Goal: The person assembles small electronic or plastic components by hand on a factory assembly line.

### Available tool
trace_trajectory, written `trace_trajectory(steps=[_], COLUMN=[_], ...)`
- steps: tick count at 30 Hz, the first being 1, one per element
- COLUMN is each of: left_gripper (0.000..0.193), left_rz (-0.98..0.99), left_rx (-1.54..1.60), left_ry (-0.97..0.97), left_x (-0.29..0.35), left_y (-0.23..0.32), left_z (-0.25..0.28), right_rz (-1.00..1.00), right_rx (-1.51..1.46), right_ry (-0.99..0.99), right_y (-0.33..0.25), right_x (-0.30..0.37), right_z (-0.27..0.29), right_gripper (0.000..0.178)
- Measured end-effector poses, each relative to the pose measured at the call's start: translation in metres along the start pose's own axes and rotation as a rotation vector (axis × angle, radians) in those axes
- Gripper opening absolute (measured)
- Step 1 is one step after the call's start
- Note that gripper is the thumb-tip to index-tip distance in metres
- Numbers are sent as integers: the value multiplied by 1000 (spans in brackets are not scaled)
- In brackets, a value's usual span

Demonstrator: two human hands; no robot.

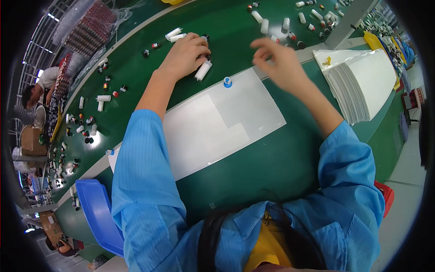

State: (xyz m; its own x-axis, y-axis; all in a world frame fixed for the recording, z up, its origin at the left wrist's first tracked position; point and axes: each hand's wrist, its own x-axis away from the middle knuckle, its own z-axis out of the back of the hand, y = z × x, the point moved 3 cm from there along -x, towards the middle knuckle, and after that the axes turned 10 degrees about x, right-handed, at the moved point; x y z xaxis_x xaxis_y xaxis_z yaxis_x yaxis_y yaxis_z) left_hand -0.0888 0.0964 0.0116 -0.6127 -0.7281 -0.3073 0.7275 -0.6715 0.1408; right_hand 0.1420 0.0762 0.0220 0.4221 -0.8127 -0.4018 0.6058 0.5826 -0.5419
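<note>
My left hand [186, 56] reaches over the green work surface with its fingers curled down round something dark that they mostly hide. A white plastic tube [203, 71] juts out just below its thumb. Two more white tubes [174, 34] lie beside its knuckles. My right hand [280, 65] is in the air over the green surface, its fingers apart and a little blurred, with nothing seen in them. Between the hands and my body lies a white sheet [195, 136] under a clear cover. A blue clip-like piece [227, 82] sits on its far edge.
White tubes and small black and red parts [86, 129] lie scattered along the green surface, left and far right. A stack of white sheets [358, 86] lies at right. A blue tray [97, 213] stands at lower left. A metal post [349, 27] rises at far right.
</note>
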Motion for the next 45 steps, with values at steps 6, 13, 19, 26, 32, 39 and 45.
trace_trajectory(steps=[6,13,19,26,32,39,45], left_gripper=[17,23,29,25,27,30,34], left_rz=[285,668,934,789,791,633,457], left_rx=[90,166,1423,1629,1821,2152,2335], left_ry=[-102,-258,-3,213,144,265,396], left_x=[27,82,79,85,108,105,118], left_y=[29,31,51,50,36,51,66], left_z=[12,37,29,13,2,7,5], right_rz=[556,710,589,526,-406,-477,-403], right_rx=[163,382,325,153,-741,-834,-1370], right_ry=[-211,-345,-450,-229,-641,-571,-59], right_y=[-83,-130,-137,-123,-62,-65,-93], right_x=[86,88,88,92,57,54,32], right_z=[-53,-53,-51,-38,-83,-78,-85], right_gripper=[17,13,22,25,21,21,16])
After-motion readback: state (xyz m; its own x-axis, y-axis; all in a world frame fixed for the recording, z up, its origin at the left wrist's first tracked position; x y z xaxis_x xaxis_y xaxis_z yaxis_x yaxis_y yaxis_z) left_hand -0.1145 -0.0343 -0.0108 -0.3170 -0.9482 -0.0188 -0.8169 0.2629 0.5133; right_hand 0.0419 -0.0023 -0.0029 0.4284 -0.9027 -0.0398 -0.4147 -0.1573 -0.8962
